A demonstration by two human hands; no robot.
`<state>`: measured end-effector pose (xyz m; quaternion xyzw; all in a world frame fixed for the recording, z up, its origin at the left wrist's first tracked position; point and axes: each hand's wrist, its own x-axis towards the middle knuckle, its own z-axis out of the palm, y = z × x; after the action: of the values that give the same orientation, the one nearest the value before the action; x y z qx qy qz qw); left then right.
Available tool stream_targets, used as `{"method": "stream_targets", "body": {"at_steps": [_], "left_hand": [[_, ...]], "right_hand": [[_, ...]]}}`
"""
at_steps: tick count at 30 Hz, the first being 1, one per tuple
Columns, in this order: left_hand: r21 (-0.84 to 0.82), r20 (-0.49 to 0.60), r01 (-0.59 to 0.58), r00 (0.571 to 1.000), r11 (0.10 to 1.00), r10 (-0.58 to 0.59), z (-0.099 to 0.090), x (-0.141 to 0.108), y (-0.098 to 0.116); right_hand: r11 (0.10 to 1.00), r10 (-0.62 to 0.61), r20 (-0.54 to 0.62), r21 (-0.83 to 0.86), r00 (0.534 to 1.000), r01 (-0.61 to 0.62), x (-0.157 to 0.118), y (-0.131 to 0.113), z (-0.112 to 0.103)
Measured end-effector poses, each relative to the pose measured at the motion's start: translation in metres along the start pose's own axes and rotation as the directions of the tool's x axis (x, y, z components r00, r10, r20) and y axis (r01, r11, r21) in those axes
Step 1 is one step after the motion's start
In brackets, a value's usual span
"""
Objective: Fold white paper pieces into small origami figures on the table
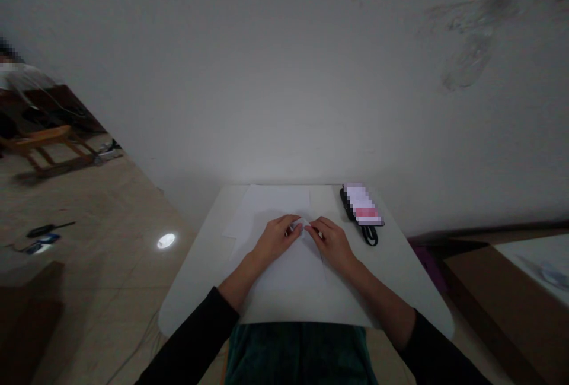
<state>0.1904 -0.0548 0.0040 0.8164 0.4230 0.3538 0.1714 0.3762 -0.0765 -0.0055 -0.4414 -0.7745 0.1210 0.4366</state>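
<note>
Between my two hands is a small piece of folded white paper [303, 223], partly covered by the fingers. My left hand [279, 235] pinches its left side with thumb and fingers. From the right, my right hand [329, 239] grips its other side in a similar pinch. Below them, larger white sheets of paper [284, 272] lie flat on the white table [195, 281]. The exact folds in the small piece are too small to make out.
At the table's back right lies a phone [362, 204] with a blurred screen, beside a looped black cable [370, 235]. A grey-white wall [284, 76] rises behind the table. A cardboard box [502, 278] stands at right; a wooden stool [48, 136] is far left.
</note>
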Motion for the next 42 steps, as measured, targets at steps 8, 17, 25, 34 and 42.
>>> {"method": "stream_targets", "body": {"at_steps": [8,17,25,34,42], "left_hand": [[0.056,0.077,-0.013,0.997,0.998,0.008,0.001,-0.003,0.012],[0.136,0.083,-0.006,0.997,0.991,-0.005,0.005,-0.007,0.01],[0.086,0.143,-0.015,0.99,0.996,0.003,-0.001,-0.004,0.015],[-0.043,0.118,0.131,0.985,0.99,-0.125,-0.005,-0.002,0.007],[0.099,0.175,0.059,0.982,0.993,-0.076,-0.022,0.005,-0.006]], "right_hand": [[0.995,-0.044,-0.117,0.081,0.992,0.053,-0.003,-0.004,0.005],[0.995,-0.032,-0.127,0.09,0.991,0.044,-0.003,-0.006,0.006],[0.989,0.01,-0.167,0.145,0.986,0.014,-0.001,-0.009,0.003],[0.972,0.042,-0.085,0.236,0.995,-0.021,0.002,0.003,0.0],[0.977,-0.05,0.179,0.212,0.983,0.011,0.015,0.02,-0.024]]}}
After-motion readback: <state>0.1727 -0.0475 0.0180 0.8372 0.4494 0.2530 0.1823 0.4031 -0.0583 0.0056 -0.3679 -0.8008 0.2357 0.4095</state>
